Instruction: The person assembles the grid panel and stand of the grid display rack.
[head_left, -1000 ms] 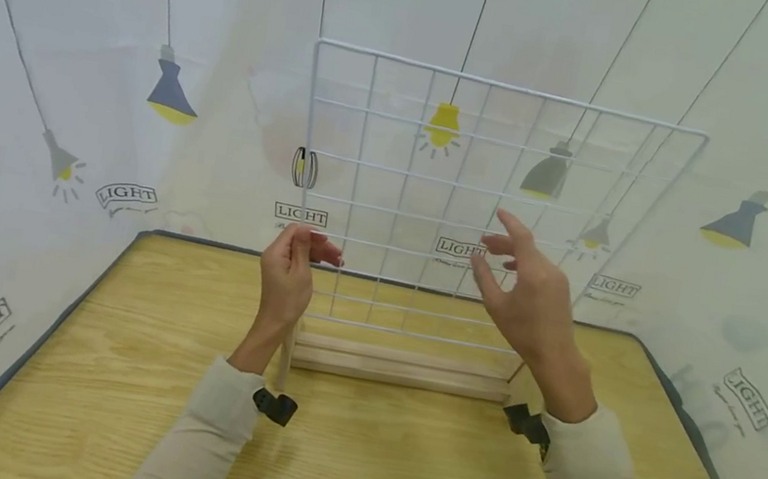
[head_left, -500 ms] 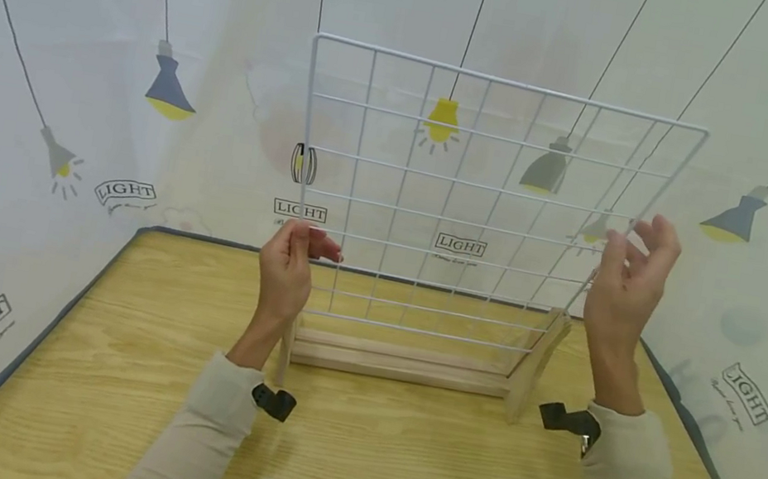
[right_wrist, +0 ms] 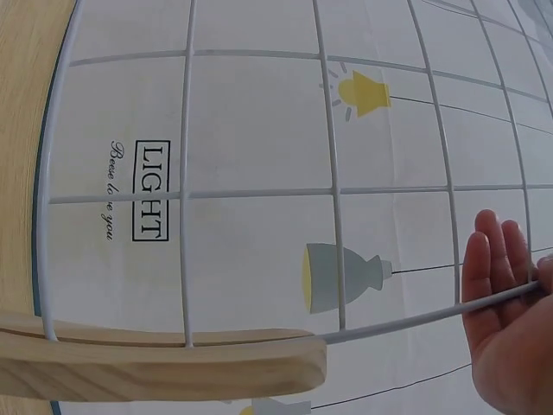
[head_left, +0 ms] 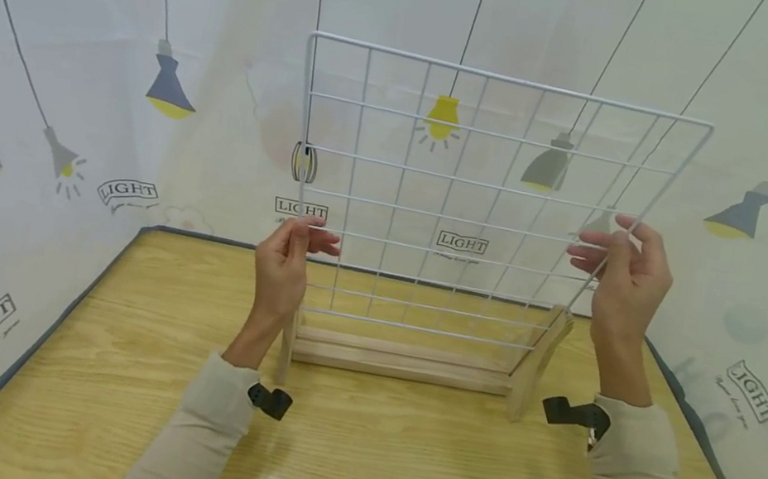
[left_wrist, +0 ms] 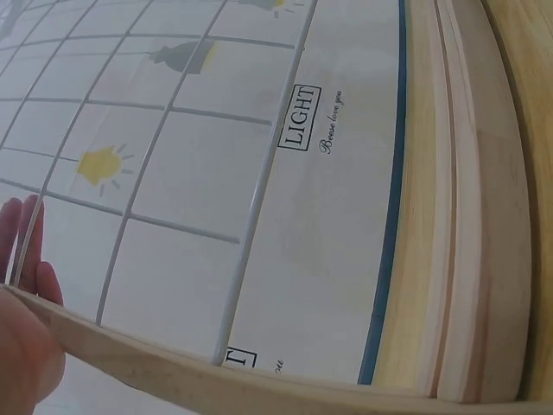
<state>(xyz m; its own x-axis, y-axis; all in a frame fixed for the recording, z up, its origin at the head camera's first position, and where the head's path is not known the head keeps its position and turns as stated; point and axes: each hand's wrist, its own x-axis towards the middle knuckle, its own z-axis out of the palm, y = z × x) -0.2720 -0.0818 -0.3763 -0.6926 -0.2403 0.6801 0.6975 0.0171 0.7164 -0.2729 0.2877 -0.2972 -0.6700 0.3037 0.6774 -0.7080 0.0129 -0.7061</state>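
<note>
A white wire grid panel (head_left: 487, 74) stands upright in the head view, leaning slightly back, its lower part between the uprights of a pale wooden stand (head_left: 401, 369). My left hand (head_left: 280, 265) pinches the panel's left edge wire low down, fingers reaching behind it. On the opposite edge, my right hand (head_left: 631, 287) holds the side wire between thumb and fingers. In the right wrist view, that side wire runs along a rounded wooden upright (right_wrist: 173, 370). The left wrist view shows the other upright (left_wrist: 164, 365) crossing in front of part of my left hand (left_wrist: 26, 354).
The stand rests on a wood-grain table (head_left: 351, 444). Behind and at both sides hangs a pale backdrop (head_left: 231, 157) printed with lamps and "LIGHT" labels, meeting the table along a dark blue edge (head_left: 65, 298). Black straps (head_left: 269, 401) circle both wrists.
My right hand has moved from in front of the grid out to its right edge and now grips the side wire there. My left hand keeps its hold on the left edge.
</note>
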